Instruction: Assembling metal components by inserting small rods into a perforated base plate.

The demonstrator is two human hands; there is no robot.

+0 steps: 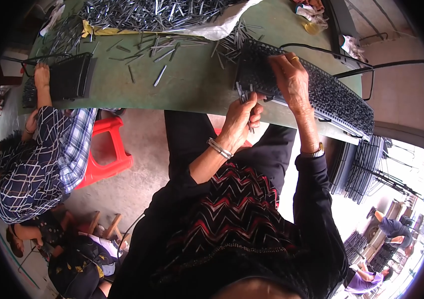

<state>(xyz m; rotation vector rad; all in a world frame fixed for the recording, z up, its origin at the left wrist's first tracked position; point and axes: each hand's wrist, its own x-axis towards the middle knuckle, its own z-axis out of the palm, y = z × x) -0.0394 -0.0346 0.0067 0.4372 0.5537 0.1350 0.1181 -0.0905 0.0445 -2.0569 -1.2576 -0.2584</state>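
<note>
My left hand (244,115) is closed around a small bunch of thin grey metal rods (242,92) just past the table's near edge. Their upper ends stick out above the fingers, and a few lower ends show beneath. Beside it, my right hand (291,82) reaches down over a long black perforated rack (344,102), its fingers bent together at the rack's left part. What the fingertips pinch, if anything, is hidden. Dark short pieces stand packed across the rack's right part, while more bare surface shows at its left end. A thin black bar handle (329,52) arches over the rack.
A heap of similar rods (157,12) lies on a white and yellow sheet at the far side of the green table (107,82). Several rods are scattered before it. To the left, a person's hand (42,77) works at another black rack (72,74), near a red stool (105,149).
</note>
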